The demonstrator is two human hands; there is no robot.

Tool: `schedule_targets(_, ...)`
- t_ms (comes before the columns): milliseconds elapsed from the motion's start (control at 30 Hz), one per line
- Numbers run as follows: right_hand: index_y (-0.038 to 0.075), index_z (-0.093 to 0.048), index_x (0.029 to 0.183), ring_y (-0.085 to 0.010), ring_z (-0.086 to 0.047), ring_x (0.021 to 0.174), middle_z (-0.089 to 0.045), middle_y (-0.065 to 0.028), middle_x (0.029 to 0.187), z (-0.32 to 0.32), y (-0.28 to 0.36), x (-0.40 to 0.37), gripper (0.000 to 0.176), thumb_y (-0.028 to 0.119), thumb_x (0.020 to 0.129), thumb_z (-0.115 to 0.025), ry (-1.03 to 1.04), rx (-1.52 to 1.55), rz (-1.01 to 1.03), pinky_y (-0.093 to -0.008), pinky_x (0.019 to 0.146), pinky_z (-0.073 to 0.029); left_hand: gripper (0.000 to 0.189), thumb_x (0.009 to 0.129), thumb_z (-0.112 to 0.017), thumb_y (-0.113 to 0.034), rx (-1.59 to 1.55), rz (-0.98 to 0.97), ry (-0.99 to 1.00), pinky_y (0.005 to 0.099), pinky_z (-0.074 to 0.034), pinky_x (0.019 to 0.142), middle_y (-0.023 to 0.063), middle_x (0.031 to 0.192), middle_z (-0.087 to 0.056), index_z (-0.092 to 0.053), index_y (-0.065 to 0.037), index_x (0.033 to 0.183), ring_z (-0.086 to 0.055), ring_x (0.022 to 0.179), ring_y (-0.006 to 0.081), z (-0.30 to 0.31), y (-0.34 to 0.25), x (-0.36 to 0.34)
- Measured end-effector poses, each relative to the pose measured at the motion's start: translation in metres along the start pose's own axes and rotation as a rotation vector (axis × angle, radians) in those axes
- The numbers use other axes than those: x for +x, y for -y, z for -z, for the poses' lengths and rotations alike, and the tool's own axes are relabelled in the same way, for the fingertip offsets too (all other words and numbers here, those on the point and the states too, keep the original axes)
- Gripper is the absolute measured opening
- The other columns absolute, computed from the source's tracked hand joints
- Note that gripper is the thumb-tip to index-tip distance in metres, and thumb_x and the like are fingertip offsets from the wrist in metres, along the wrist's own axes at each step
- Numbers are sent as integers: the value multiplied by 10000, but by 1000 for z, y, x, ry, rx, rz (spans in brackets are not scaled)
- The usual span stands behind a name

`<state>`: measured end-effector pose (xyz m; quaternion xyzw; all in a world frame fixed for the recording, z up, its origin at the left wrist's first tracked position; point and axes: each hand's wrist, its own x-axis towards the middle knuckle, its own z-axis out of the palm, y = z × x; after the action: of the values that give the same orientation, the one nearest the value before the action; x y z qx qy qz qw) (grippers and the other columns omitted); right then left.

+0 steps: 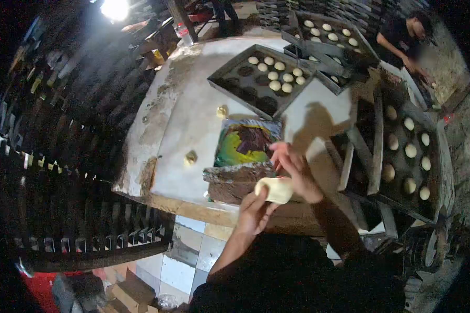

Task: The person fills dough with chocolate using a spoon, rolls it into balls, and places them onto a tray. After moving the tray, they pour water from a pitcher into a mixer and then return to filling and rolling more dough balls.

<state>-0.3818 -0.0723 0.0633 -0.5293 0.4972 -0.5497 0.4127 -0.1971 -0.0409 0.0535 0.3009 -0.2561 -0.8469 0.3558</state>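
A flat pale piece of dough (274, 189) is held between both hands at the near edge of the white table (193, 109). My left hand (255, 209) supports it from below. My right hand (296, 172) rests on its far side with fingers spread over it. Just beyond the hands lies a colourful plastic sheet (245, 142) beside a dark brown slab of filling (236, 180). Two small dough bits (190, 157) (222, 111) lie loose on the table.
A dark tray with dough balls (263, 78) sits further back, another tray (329, 34) behind it, and a third (407, 151) at the right. Another person (402, 36) works at the far right. Dark racks (73, 219) stand on the left.
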Motion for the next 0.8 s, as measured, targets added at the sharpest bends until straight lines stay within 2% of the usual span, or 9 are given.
schedule_targets(67, 42, -562, 1065, -111, -587, 795, -615, -24, 850, 2, -69, 86, 322, 272, 871, -675, -189, 159, -127, -283, 701, -483, 432, 944, -594, -296, -42, -134, -58, 295, -529, 817, 124, 1148, -627, -552, 46, 1204, -617, 1060, 201, 3, -46, -13)
schedule_targets(100, 36, -546, 1085, -154, -607, 820, -636, -60, 903, 21, -95, 133, 421, 346, 840, -691, -245, -162, -351, -288, 707, -492, 437, 936, -605, -279, -55, -183, 20, 328, -511, 893, 131, 1187, -609, -545, 51, 1216, -590, 1113, 218, 22, -66, -21)
schedule_targets(167, 25, -622, 950, -142, -526, 503, -578, -19, 668, 46, -166, 200, 357, 361, 848, -692, -490, -213, -549, -299, 442, -407, 465, 922, -623, -259, 69, -146, -224, 392, -429, 1016, 158, 1245, -579, -528, 73, 1234, -548, 1175, 266, 82, -84, -35)
schedule_targets(233, 2, -527, 1125, -205, -530, 764, -555, -97, 920, 72, -241, 239, 444, 275, 810, -681, -434, -381, -571, -349, 625, -436, 490, 900, -653, -270, 4, -313, -152, 409, -406, 1030, 162, 1212, -588, -531, 83, 1217, -541, 1173, 285, 125, -103, -39)
schedule_targets(333, -33, -384, 1387, -300, -536, 1156, -521, -213, 1298, 110, -369, 277, 716, 147, 753, -664, -401, -936, -144, -425, 899, -480, 479, 860, -684, -288, 48, -418, -380, 395, -505, 858, 133, 1093, -621, -560, 52, 1174, -610, 971, 255, 151, -136, -51)
schedule_targets(433, -85, -373, 1366, -327, -543, 1128, -522, -250, 1263, 83, -278, 271, 687, 115, 765, -639, -451, -515, -849, -431, 874, -501, 457, 877, -653, -246, 103, -308, -750, 433, -496, 889, 159, 1165, -608, -549, 53, 1206, -599, 1051, 290, 227, -134, -74)
schedule_targets(500, -117, -419, 1292, -333, -602, 1008, -574, -247, 1140, 21, -174, 254, 611, 114, 770, -638, -563, -395, -734, -450, 814, -525, 419, 901, -648, -224, -69, -497, -589, 407, -471, 940, 178, 1107, -632, -559, 87, 1167, -619, 994, 294, 239, -135, -73)
schedule_targets(633, 3, -530, 1089, -288, -617, 899, -595, -142, 1053, -3, -201, 280, 417, 137, 724, -683, -886, 271, -555, -443, 723, -544, 428, 945, -580, -239, -199, -564, -570, 456, -450, 975, 193, 1197, -589, -521, 95, 1206, -572, 1115, 308, 284, -123, -58)
schedule_targets(800, 72, -544, 1064, -258, -620, 881, -606, -105, 1031, -61, -108, 281, 375, 191, 734, -676, -814, 697, -335, -422, 710, -537, 459, 952, -565, -236, -167, -614, -482, 481, -418, 1008, 211, 1256, -550, -480, 92, 1262, -524, 1185, 331, 262, -146, -38)
